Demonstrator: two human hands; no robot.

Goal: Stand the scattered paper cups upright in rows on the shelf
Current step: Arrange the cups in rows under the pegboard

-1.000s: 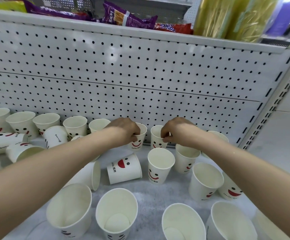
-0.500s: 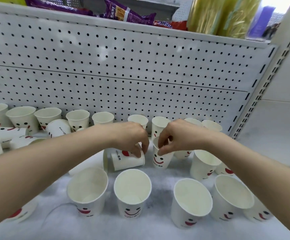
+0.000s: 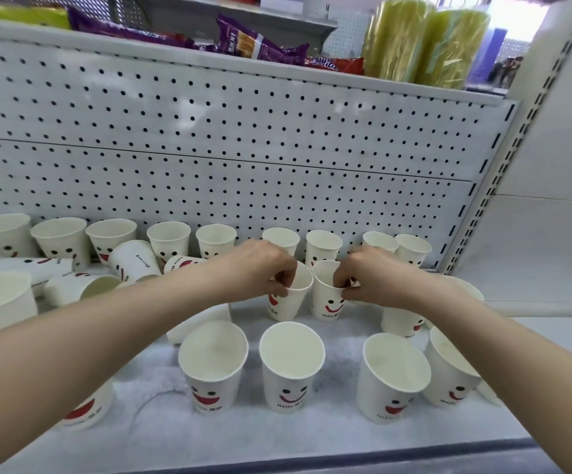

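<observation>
Both hands have drawn back from the row along the pegboard since the earlier frames, and each now holds a cup over the middle of the shelf. At this moment the left hand pinches the rim of a smiley paper cup, its grip closed with the thumb outside and fingertips dipping inside the mouth; the cup leans slightly toward the person. Beside it, almost touching, the right hand pinches the near rim of a second smiley cup in the same closed grip, and this cup stands nearly upright on the shelf. Behind the hands a back row of cups stands upright against the white pegboard. Nearer the person, 4 cups stand upright in a looser front line. To the left, several tipped cups lie on their sides, so that part of the job looks unfinished. Judging by their position, the 2 held cups seem to be starting a middle row between the back row and the front line; setting them level and releasing looks like the next need. Snack bags sit on the shelf above.
</observation>
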